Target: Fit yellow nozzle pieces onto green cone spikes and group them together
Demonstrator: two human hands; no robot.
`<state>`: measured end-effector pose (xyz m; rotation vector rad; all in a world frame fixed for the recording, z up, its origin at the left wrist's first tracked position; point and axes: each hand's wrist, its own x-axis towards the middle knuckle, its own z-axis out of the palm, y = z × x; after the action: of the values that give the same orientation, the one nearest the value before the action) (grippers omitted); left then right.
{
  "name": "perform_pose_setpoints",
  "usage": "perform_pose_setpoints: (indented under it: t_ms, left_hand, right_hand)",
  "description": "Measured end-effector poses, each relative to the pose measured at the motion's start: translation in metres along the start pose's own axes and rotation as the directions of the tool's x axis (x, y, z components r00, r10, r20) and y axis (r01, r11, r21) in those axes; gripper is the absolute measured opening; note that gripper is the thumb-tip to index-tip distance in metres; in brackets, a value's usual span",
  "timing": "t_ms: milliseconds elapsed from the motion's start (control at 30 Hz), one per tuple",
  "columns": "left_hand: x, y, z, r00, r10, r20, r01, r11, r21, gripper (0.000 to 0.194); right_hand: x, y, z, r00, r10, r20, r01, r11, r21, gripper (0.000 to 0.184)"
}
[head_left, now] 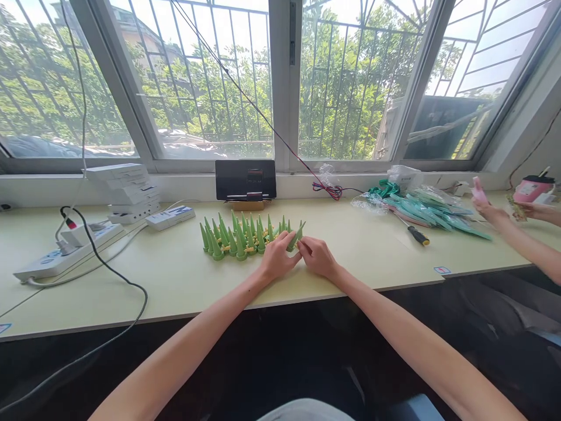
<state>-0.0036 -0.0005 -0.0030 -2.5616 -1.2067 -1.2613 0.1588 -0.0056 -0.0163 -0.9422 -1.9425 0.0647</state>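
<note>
Several pointed green cones (241, 242) stand upright in close rows on the pale yellow table (197, 286), with small yellow pieces among their bases. At the right end of the group, my left hand (279, 255) is closed around a green cone (298, 234) that leans to the right. My right hand (317, 256) meets it there, thumb and fingers pinched together at the cone's lower part. What the right fingertips grip is too small and hidden to make out.
A phone or tablet (245, 180) leans on a stand at the back. White boxes (131, 190) and a power strip (70, 251) with cables lie left. A screwdriver (418, 235) and green plastic bags (429, 210) lie right. Another person's hands (493, 211) work at the far right.
</note>
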Motion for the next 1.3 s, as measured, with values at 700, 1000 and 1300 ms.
perform_pose_setpoints:
  t_ms: [700, 1000, 1300]
  left_hand:
    - [0.0005, -0.0005, -0.0005, 0.999, 0.037, -0.024, -0.038, 0.999, -0.03, 0.039]
    - [0.0009, 0.0028, -0.0023, 0.999, 0.014, -0.043, -0.015, 0.999, -0.028, 0.035]
    - [0.0006, -0.0032, 0.0004, 1.0, 0.011, -0.029, -0.012, 0.998, -0.055, 0.036]
  right_hand:
    - [0.005, 0.0031, 0.0017, 0.989, 0.139, 0.047, -0.145, 0.977, 0.156, 0.034]
    - [0.0032, 0.0047, 0.0026, 0.993, 0.107, 0.049, -0.112, 0.987, 0.116, 0.034]
    - [0.0035, 0.0037, 0.0024, 0.991, 0.121, 0.049, -0.126, 0.986, 0.111, 0.032]
